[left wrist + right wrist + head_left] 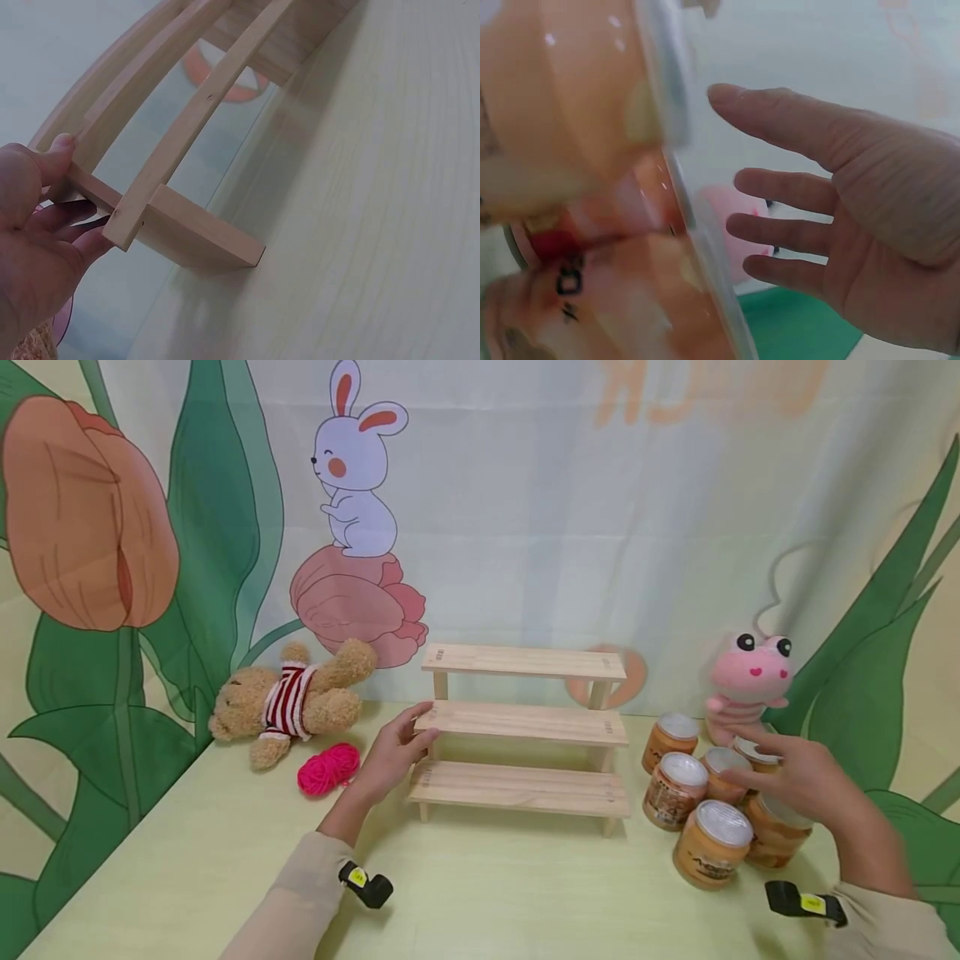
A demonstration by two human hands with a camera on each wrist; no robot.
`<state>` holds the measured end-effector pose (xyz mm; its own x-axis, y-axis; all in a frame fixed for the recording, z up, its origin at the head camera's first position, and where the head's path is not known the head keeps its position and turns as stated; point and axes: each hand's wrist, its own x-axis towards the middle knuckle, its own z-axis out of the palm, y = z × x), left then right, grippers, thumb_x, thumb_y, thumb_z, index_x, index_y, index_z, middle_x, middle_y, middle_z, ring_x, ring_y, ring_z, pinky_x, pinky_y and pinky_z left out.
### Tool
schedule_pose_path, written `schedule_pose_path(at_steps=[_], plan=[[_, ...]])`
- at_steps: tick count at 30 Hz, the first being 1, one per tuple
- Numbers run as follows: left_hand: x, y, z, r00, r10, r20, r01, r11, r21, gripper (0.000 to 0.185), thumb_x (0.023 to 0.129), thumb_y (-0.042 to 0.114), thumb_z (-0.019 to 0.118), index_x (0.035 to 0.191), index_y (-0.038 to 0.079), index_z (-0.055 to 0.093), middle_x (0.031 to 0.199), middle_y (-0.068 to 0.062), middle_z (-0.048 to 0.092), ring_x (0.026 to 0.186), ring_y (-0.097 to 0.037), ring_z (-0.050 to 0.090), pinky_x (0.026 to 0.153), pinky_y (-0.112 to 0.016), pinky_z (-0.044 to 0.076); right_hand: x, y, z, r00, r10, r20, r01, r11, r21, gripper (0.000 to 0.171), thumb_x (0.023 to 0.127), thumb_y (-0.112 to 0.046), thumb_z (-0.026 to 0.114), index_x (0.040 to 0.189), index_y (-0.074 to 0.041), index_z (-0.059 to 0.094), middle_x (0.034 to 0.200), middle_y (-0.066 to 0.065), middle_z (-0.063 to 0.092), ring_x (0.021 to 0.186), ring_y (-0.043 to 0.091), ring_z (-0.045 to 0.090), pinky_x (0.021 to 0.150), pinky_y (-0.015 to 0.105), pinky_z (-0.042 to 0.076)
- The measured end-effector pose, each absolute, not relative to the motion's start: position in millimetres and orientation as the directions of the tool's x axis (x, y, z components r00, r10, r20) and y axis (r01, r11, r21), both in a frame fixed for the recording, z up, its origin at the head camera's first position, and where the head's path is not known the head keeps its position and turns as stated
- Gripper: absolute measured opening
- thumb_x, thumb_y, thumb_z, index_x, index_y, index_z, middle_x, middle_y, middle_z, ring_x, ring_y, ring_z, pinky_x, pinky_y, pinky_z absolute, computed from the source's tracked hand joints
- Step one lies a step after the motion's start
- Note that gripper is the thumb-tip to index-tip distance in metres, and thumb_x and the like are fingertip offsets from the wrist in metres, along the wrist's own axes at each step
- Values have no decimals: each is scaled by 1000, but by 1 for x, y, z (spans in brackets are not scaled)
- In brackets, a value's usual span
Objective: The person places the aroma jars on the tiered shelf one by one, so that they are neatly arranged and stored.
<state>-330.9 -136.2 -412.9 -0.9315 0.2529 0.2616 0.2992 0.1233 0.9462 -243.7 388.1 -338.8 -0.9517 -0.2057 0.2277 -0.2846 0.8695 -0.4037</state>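
Observation:
A three-tier wooden step rack [521, 720] stands on the table. My left hand [392, 757] holds the left end of its middle tier; in the left wrist view the thumb lies against the board and the fingers reach beneath. Several orange-labelled cans with clear lids cluster right of the rack, the frontmost can [711, 860] nearest the table's front. My right hand [802, 777] is over the rear and right cans, hiding parts of them. In the right wrist view its thumb and fingers are spread with nothing between them, close to a can [562, 97].
Behind the cans sits a pink plush frog [750, 681]. To the left of the rack lie a teddy bear [288, 702] in a striped shirt and a ball of pink yarn [328, 769]. A printed curtain [525, 527] hangs along the table's back edge.

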Motion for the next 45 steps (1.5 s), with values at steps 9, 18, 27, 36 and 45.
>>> schedule_pose_path(at_steps=[9, 18, 27, 36, 45], plan=[[-330, -137, -413, -931, 257, 260, 298, 124, 946, 57, 103, 17, 58, 154, 7, 36, 141, -22, 52, 121, -39, 54, 102, -48, 46, -237, 415, -346, -969, -161, 189, -232, 855, -463, 70, 85, -34, 81, 136, 7, 55, 132, 29, 58, 113, 44, 56, 84, 40, 53], [-330, -137, -412, -929, 254, 270, 306, 116, 945, 56, 103, 15, 58, 154, 6, 36, 140, -23, 52, 118, -35, 55, 101, -48, 46, -230, 435, -353, -976, -214, 44, -206, 838, -505, 68, 90, -30, 76, 137, 11, 49, 131, 33, 55, 117, 50, 53, 75, 31, 53], [-330, -137, -413, -928, 251, 274, 312, 124, 942, 56, 103, 14, 57, 154, 5, 36, 133, -24, 56, 109, -35, 55, 100, -49, 48, -231, 446, -359, -962, -265, -70, -203, 859, -471, 61, 88, -31, 77, 128, 9, 57, 116, 14, 64, 98, 17, 57, 74, 30, 52], [-330, -136, -412, -932, 243, 270, 306, 125, 944, 55, 103, 13, 57, 154, 6, 37, 133, -23, 56, 108, -29, 57, 99, -47, 49, -235, 460, -377, -952, -296, -77, -207, 809, -551, 61, 90, -23, 73, 133, 12, 49, 115, 11, 61, 95, 11, 56, 72, 29, 51], [-331, -135, -413, -934, 239, 266, 301, 125, 945, 54, 103, 14, 57, 153, 7, 38, 129, -23, 58, 109, -39, 54, 99, -48, 49, -235, 471, -392, -954, -296, -50, -184, 710, -680, 62, 92, -14, 71, 140, 14, 42, 123, 18, 58, 97, 3, 56, 74, 28, 53]])
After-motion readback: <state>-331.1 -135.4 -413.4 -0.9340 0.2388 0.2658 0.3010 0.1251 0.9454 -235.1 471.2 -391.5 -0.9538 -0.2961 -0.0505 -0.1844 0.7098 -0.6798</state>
